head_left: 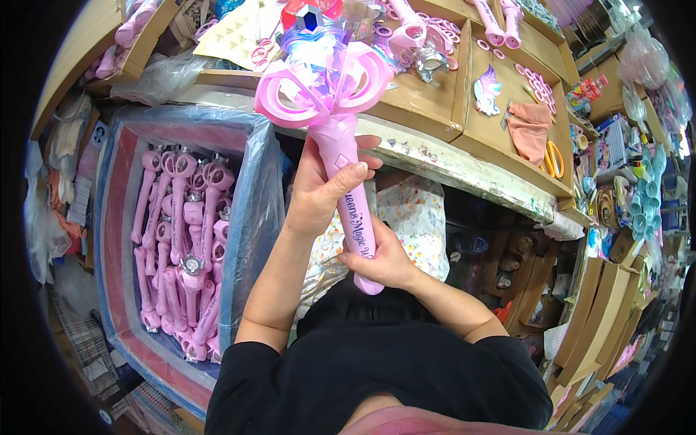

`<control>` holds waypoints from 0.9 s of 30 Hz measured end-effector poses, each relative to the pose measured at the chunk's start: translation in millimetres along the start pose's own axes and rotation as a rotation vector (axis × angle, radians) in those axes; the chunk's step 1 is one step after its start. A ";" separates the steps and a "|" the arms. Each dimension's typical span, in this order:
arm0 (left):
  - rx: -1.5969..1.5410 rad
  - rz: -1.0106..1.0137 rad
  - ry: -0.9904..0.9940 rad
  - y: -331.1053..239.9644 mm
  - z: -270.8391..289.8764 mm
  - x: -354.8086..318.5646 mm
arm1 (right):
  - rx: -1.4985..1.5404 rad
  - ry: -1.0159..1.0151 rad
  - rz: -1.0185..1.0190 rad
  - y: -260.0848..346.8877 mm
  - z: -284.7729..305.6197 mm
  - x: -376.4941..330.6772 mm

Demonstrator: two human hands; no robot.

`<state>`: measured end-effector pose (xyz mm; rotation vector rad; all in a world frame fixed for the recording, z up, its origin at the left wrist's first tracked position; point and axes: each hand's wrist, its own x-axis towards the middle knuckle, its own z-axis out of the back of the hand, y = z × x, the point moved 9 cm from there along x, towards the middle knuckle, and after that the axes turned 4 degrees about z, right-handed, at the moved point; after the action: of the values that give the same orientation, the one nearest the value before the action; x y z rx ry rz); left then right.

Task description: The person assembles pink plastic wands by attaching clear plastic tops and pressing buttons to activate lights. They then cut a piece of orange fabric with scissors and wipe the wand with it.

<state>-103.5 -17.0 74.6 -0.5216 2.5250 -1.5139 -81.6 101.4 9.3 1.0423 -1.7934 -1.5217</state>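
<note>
Both my hands hold a pink toy wand [335,138] upright in front of me. Its looped head glows bluish white inside and carries a dark blue gem at the tip. My left hand [319,181] is closed round the upper handle, just under the head, with the thumb across the front. Lower down, my right hand [388,257] wraps the handle near its rounded end. Dark lettering runs along the handle between the hands, partly covered by the right fingers.
At left stands a plastic-lined bin [250,217] with many pink wands [192,217] in it. Cardboard trays [428,94] on the bench hold pink rings, a winged piece [488,90], an orange cloth [530,132] and orange-handled scissors [554,158]. Cardboard boxes [598,312] stack at right.
</note>
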 end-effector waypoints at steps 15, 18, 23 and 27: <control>-0.038 0.000 0.043 5.1 0.6 -1.3 | -0.030 -0.037 0.021 -0.8 0.0 -2.5; -0.075 -0.016 0.038 6.5 1.1 -0.8 | -0.023 -0.032 0.006 -3.8 -1.1 -2.3; -0.088 -0.023 0.038 8.5 1.3 0.9 | -0.017 -0.028 0.003 -4.9 -1.6 -1.6; -0.067 -0.040 0.053 8.3 1.4 0.2 | -0.053 -0.029 0.011 -6.5 0.1 -3.1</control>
<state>-105.0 -14.7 66.8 -0.5516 2.6289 -1.4792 -78.6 103.8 3.1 0.9884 -1.7656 -1.5762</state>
